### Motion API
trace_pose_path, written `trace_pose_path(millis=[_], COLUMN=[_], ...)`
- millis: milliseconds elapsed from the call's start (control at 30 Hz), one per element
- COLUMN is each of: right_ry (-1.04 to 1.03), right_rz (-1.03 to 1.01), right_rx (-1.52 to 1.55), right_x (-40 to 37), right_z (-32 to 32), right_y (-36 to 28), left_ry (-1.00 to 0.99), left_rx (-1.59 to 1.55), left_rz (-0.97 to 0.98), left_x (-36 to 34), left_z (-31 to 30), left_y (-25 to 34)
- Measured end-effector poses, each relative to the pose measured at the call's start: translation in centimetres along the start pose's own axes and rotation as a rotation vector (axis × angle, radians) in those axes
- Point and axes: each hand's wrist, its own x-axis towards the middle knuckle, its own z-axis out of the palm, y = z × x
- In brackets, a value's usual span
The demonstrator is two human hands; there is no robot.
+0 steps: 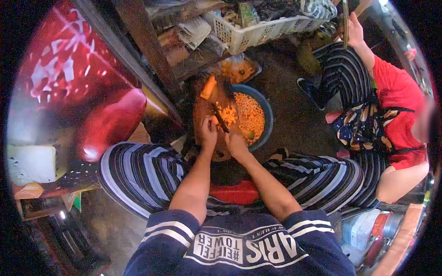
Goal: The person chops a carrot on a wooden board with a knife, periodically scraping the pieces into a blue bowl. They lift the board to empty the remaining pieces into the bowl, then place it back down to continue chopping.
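Over a wooden cutting board (200, 109), my right hand (235, 143) is closed around the handle of a dark-bladed knife (221, 120). My left hand (208, 131) is closed at the blade's left, its fingertips on a small orange piece (214, 120). Small orange pieces (227, 114) lie on the board just right of the blade. A larger orange chunk (208, 88) rests at the board's far end. Beside the board on the right stands a blue basin (266, 108) holding many diced orange pieces (249, 116).
Behind the board is a clear bag with orange contents (238, 69). A white basket (248, 38) stands farther back. At the right sits another person (400, 106) in a red top. A red surface (78, 69) is at the left.
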Motion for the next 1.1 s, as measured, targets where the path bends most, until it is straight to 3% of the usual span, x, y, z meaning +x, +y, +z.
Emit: trace_pose_path(millis=[67, 100, 200, 267, 367, 467, 533, 600, 700, 767, 867, 933, 1100], right_ry=[-0.196, -0.2, -0.012, -0.137, -0.211, -0.286, -0.225, -0.162, -0.181, -0.06, -0.119, -0.141, -0.12], right_rz=[0.086, 0.092, -0.026, 0.081, 0.016, 0.075, 0.056, 0.057, -0.118, 0.072, 0.076, 0.052, -0.111], right_rx=[0.059, 0.057, -0.051, -0.068, -0.113, -0.063, -0.077, -0.104, -0.093, 0.093, 0.044, -0.012, -0.174], right_x=[-0.4, -1.0, -1.3, -1.3, -1.3, -1.0, -0.7, -1.0, -0.5, -0.9, -1.6, -1.6, -2.0], right_z=[-3.1, -3.7, -4.2, -4.1, -4.3, -1.8, -0.9, -1.4, -3.4, -3.7, -4.3, -4.1, -4.3], right_y=[-1.7, -2.2, -3.2, -3.6, -4.0, -2.9, -2.9, -2.1, -2.5, -3.0, -3.4, -3.5, -4.0], left_ry=[0.056, 0.108, 0.097, 0.087, 0.077, 0.065, 0.055, 0.012, 0.117, 0.169, 0.156, 0.114, 0.16], left_rx=[0.076, 0.15, 0.137, 0.167, 0.186, 0.147, 0.119, 0.075, 0.076, 0.078, -0.048, 0.194, 0.226], left_rz=[0.075, 0.156, 0.146, 0.121, 0.1, 0.09, 0.081, -0.049, 0.04, 0.068, -0.073, 0.047, 0.163], left_x=[-0.2, -0.4, -0.3, -0.4, -0.5, -0.7, -0.2, -0.4, -0.1, -0.5, -0.1, -0.1, -0.3], left_z=[0.2, 0.3, 0.4, 0.1, 0.1, 0.1, -0.3, 0.0, 0.5, 0.5, 0.2, -0.6, 0.0], left_y=[-0.5, -0.7, -0.5, 0.0, 0.2, 0.4, 0.6, 1.0, 0.5, 0.6, 2.0, 2.8, 0.0])
